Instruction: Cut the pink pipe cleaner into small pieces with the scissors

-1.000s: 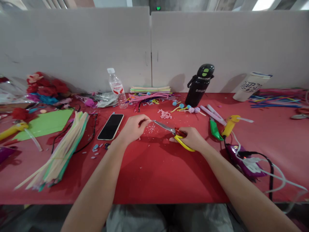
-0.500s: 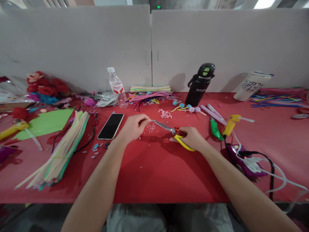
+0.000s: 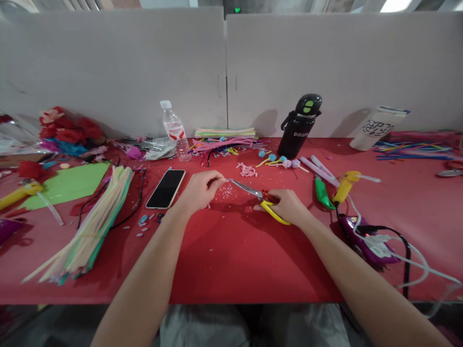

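Note:
My left hand (image 3: 203, 189) is closed in a pinch on a small pink piece (image 3: 227, 180) that pokes out past the fingertips, perhaps a bit of pipe cleaner. Wrapped round the red and yellow handles of a pair of scissors (image 3: 249, 189) is my right hand (image 3: 288, 206). The scissor blades point left, their tips just right of the pink piece and nearly together. Tiny pale clippings (image 3: 226, 192) are scattered on the red tabletop below. A small heap of curled pink pieces (image 3: 247, 170) lies just beyond the blades.
Left of my arm lie a phone (image 3: 166, 189) and a pipe-cleaner bundle (image 3: 97, 221). A water bottle (image 3: 176, 132) and a black flask (image 3: 299, 127) stand at the back. To the right are a yellow glue gun (image 3: 346, 187) and a purple power strip (image 3: 365, 246) with cables.
The scissor tips have drawn slightly right, away from my left fingertips, and the yellow handle has moved up a little. My left hand has stayed nearly still.

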`<act>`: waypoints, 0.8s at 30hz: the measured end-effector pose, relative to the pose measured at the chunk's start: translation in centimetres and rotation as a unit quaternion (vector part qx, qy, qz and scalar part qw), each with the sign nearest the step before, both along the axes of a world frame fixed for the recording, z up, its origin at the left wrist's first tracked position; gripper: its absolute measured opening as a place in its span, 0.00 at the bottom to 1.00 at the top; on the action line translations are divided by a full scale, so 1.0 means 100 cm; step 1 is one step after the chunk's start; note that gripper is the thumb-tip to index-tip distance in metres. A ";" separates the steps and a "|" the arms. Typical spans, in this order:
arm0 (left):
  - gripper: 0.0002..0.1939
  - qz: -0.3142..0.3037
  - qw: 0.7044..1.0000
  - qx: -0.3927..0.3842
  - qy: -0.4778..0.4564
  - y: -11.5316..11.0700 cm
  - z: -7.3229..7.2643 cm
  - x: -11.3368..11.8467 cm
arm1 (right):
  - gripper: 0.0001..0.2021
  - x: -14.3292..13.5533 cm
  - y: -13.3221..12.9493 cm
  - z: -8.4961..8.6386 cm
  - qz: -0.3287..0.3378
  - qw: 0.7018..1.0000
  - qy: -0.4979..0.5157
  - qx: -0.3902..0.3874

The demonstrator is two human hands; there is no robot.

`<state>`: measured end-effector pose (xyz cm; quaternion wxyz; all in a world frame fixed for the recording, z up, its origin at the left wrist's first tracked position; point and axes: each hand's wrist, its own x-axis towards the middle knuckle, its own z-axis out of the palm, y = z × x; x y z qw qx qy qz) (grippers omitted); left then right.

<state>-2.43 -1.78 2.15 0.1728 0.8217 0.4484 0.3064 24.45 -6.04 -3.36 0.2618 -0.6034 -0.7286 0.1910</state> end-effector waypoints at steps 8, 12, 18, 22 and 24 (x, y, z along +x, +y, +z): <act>0.15 0.002 1.000 -0.003 -0.008 0.001 -0.001 0.000 | 0.26 0.002 0.000 -0.004 0.004 1.000 0.011 0.002; 0.15 0.004 1.000 -0.009 -0.008 0.000 0.000 0.000 | 0.26 0.003 0.001 -0.006 0.009 1.000 0.008 0.002; 0.16 -0.001 1.000 0.005 -0.006 0.001 -0.001 0.001 | 0.28 0.002 0.001 -0.003 0.008 1.000 -0.002 -0.005; 0.16 0.004 1.000 -0.011 -0.009 0.002 -0.002 -0.001 | 0.28 0.001 0.001 -0.001 0.002 1.000 0.000 0.002; 0.16 -0.002 0.999 -0.035 0.005 0.003 0.000 -0.006 | 0.28 0.001 0.001 0.000 -0.006 1.000 0.005 0.005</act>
